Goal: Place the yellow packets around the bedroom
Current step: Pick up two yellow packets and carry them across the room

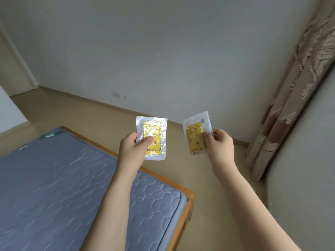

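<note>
The left hand (135, 145) is raised in front of the body, its thumb pressed across the face of a yellow packet (152, 139) and its fingers curled behind, so the packet is pinched by its left edge. The right hand (218, 142) is held at about the same height, its thumb and fingers clamped on the right edge of a second yellow packet (196, 135). The two packets are kept apart, with bare floor seen between them. Each is held nearly upright, long axis running up and away from the wrist; the right one is tipped slightly to the left.

Below the left forearm a blue quilted mattress (54, 178) is seen on a wooden bed frame (189, 194); it lies nearer the left hand. A tan floor (81, 113) stretches to a pale wall (163, 51), and a patterned curtain (290, 87) hangs to the right, nearer the right hand. Neither packet has yet been set down.
</note>
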